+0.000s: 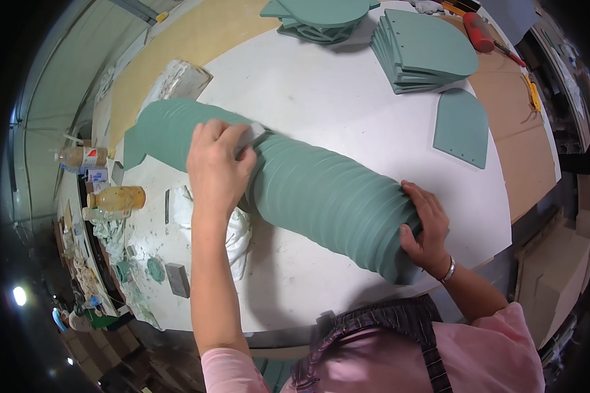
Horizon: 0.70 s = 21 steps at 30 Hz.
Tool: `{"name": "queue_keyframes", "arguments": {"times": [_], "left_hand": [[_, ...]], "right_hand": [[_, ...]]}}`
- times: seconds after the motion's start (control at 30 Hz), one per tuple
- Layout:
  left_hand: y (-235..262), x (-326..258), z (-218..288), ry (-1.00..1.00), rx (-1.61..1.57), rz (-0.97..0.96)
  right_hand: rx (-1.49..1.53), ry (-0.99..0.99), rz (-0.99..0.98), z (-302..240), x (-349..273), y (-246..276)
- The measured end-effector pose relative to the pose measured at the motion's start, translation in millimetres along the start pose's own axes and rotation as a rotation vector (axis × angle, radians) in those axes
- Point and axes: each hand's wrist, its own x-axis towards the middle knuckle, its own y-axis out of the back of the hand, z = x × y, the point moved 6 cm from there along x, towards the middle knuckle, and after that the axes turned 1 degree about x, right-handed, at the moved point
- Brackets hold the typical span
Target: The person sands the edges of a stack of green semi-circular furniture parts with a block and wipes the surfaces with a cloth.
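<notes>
A long row of green arched panels stands on edge, pressed face to face, slanting across the table from upper left to lower right. My left hand is over a dip in the row, fingers closed round a small light grey block that touches the panels' curved edges; the palm partly hides it. My right hand grips the row's right end, fingers over the top edge and thumb against the outer face. A white cloth lies below the row, partly behind my left forearm.
Green panel stacks stand at the far side, with one loose panel nearby. A red-handled tool lies at the far right. At left are a bottle of yellowish liquid, a brown bottle and a grey block.
</notes>
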Motion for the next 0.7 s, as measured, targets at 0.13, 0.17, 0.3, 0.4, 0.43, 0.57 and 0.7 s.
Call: {"name": "queue_keyframes", "arguments": {"times": [0.13,0.17,0.3,0.4,0.43,0.57,0.7], "left_hand": [[7,-1,5,0.106,0.004,-0.048],[3,-2,5,0.089,0.0,-0.061],[9,-6,0,0.114,-0.022,0.01],[12,-23,-2,0.134,-0.079,-0.031],[14,-35,-10,0.11,-0.081,0.017],[13,-109,-34,0.392,-0.283,0.072],[9,-163,-33,0.466,-0.277,0.054]], "right_hand": [[-0.007,-0.02,-0.004,0,0,2],[-0.007,-0.02,-0.003,0,0,2],[0.009,-0.014,-0.002,1,1,1],[0.024,-0.014,-0.005,2,0,1],[0.031,-0.011,-0.005,2,0,0],[0.051,-0.027,-0.027,1,-1,-1],[0.038,-0.013,-0.025,1,-2,-1]]}}
